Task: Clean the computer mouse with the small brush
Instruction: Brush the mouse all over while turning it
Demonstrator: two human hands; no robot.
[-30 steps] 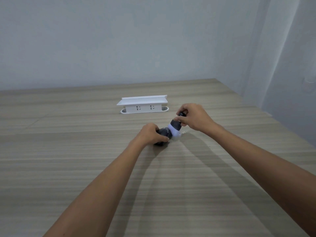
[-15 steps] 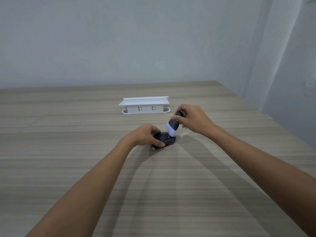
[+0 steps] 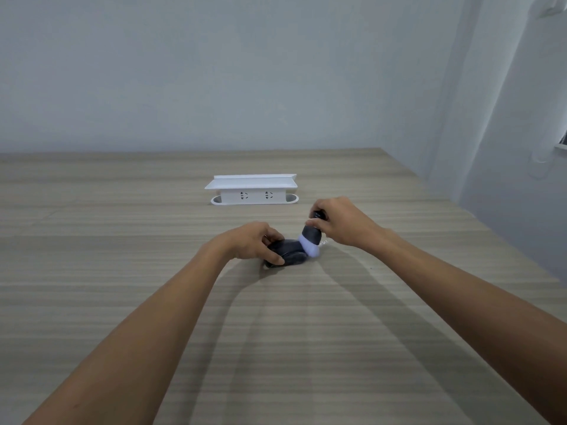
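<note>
A dark computer mouse point(image 3: 290, 254) lies on the wooden table point(image 3: 122, 271), near the middle. My left hand point(image 3: 250, 243) grips its left end, with the thumb along the near side. My right hand point(image 3: 340, 220) holds a small brush point(image 3: 311, 239) with a dark handle and white bristles. The brush is tilted, and its bristles press on the right end of the mouse. The left part of the mouse is hidden under my fingers.
A white power strip box point(image 3: 253, 190) with two sockets stands on the table just behind my hands. Grey walls close the far side, and the table's right edge runs diagonally at the right.
The brush has swept over the mouse toward its right end. My left hand shifted its hold and keeps the mouse flat on the table.
</note>
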